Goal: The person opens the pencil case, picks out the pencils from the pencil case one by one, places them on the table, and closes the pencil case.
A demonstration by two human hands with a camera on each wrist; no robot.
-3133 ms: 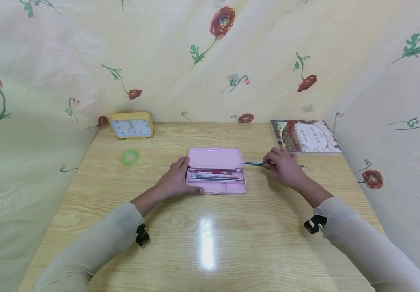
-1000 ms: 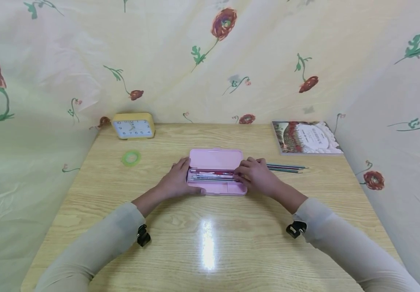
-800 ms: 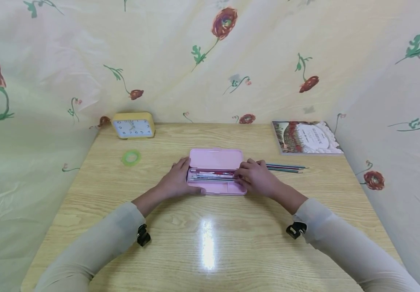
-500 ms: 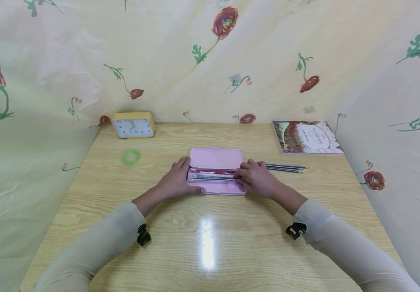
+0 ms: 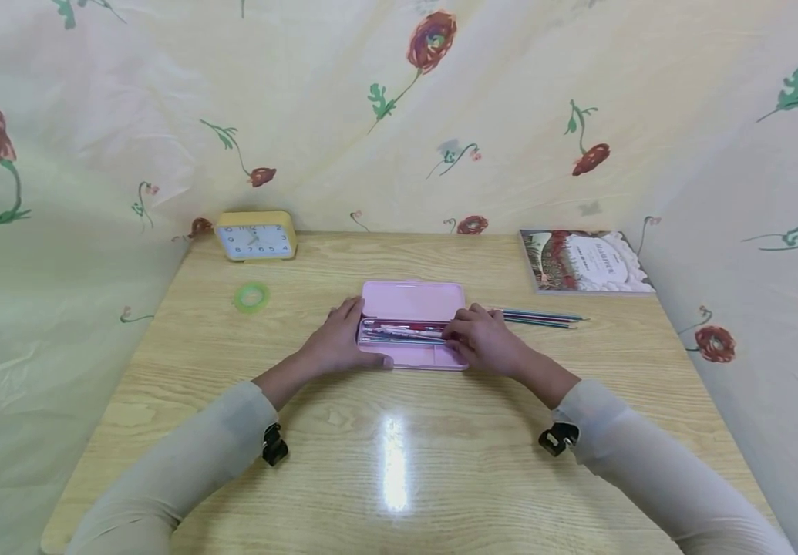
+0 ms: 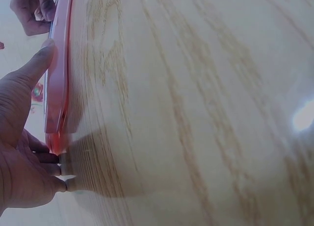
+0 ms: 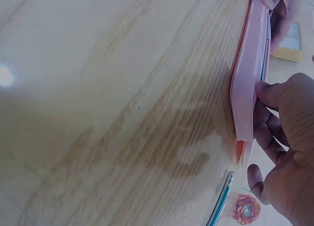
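A pink pencil case (image 5: 412, 299) lies open on the table, lid folded back, with several pencils and pens (image 5: 402, 331) in its long compartment. My left hand (image 5: 335, 341) grips the case's left end, thumb at the front edge and fingers behind; the left wrist view shows the thumb against the case wall (image 6: 58, 79). At the right end, my right hand (image 5: 485, 339) reaches into the case and pinches pencils there, its fingertips partly hidden. In the right wrist view its thumb bends over the case rim. Several striped pencils (image 5: 544, 317) lie on the table just right of the case.
A yellow clock (image 5: 256, 236) stands at the back left, with a green tape roll (image 5: 251, 297) in front of it. A book (image 5: 587, 262) lies at the back right. Floral-patterned cloth (image 5: 329, 116) closes off the back and sides.
My right hand has come left from the pencils on the table to the case. Within the last half second, the pencils inside have shifted and slanted slightly. My left hand keeps its hold.
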